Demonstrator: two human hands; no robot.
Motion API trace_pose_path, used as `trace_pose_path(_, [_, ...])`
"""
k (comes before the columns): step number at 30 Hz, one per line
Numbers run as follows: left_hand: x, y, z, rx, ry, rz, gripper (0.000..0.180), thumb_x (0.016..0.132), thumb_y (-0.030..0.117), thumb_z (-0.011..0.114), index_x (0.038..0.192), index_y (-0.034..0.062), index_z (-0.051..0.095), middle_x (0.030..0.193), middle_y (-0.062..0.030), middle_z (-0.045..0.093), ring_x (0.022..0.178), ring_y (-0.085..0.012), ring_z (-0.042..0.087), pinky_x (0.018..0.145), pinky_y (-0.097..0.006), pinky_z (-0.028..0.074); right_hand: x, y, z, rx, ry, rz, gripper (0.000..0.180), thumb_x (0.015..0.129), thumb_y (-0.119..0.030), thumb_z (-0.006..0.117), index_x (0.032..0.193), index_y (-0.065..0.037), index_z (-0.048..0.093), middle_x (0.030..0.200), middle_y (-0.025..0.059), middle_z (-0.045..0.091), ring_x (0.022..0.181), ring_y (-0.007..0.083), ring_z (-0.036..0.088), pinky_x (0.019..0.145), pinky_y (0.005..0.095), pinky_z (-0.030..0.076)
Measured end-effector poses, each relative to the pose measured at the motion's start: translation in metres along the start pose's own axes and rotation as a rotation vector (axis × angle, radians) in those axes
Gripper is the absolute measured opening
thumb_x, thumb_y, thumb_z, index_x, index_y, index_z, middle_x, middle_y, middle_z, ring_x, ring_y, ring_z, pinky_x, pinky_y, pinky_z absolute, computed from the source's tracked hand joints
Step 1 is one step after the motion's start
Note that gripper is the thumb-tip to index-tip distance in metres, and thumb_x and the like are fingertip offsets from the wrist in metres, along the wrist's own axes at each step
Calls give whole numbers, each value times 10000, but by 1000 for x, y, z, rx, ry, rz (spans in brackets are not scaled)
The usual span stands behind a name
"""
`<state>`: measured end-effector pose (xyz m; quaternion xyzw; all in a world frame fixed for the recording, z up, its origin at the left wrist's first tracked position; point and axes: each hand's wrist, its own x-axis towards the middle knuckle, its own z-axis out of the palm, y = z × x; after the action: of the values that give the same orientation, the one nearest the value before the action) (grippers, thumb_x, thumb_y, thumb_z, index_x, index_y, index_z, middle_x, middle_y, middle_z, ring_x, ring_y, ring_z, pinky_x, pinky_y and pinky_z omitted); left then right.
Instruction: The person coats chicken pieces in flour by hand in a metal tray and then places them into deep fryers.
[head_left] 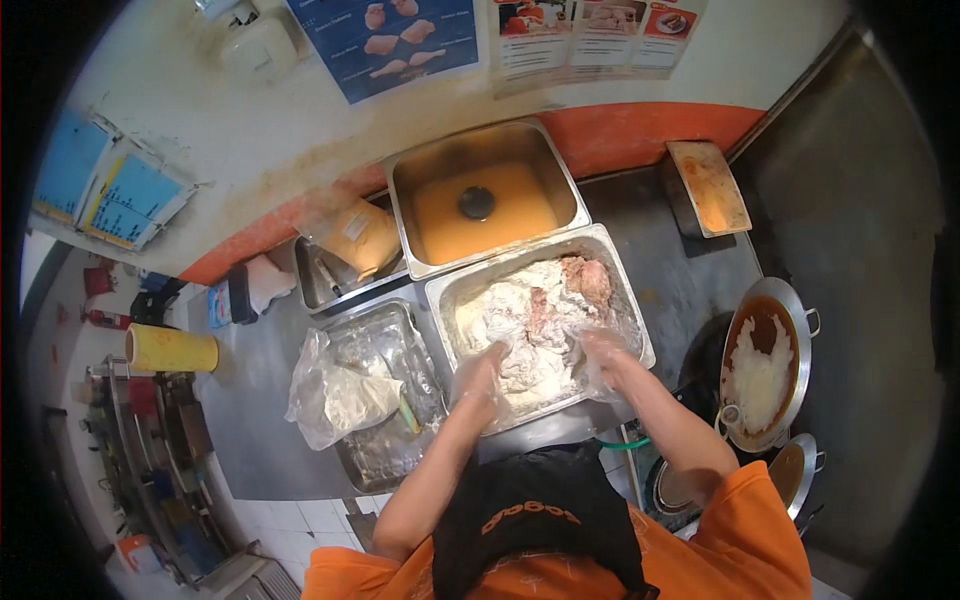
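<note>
Both hands work inside the steel pan nearest the person: the left hand point(478, 375) and the right hand point(603, 352), each in a thin clear glove, press down into a heap of floured meat pieces point(545, 310). The fingers look loosely spread and sunk into the coating, so I cannot tell whether either hand actually grips a piece or only pushes through the flour. The pan of flour and meat point(625, 262) sits in the middle of the grey desk point(250, 400), directly in front of the person's dark apron point(530, 520).

Judging by this, the step in hand is dredging: turning raw pieces in flour. Several pieces toward the far side of the pan look pink and barely covered, so the coating seems only partly done. The next move likely calls for lifting and turning those bare pieces through the flour.

Behind this pan stands a deeper pan of orange liquid point(480, 205). To the left lies a crumpled clear plastic bag point(340, 390) over another tray. To the right, a wok of dark oil point(765, 360) holds something pale and frothing.
</note>
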<state>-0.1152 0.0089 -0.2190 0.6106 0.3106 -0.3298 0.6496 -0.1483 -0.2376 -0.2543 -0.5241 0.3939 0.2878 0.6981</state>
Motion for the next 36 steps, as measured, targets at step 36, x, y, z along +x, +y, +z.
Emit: trace_pose_path(36, [26,-38,-14,-635,-187,-82,544,939,487,494,1195,16,584,1072,-75,635,939,-180,603,800,-319,484,-13,-127,134,-1873,-213,-528,428,835,-452,592,951,-56,706,1031,209,669,995,362,634,893,442,493])
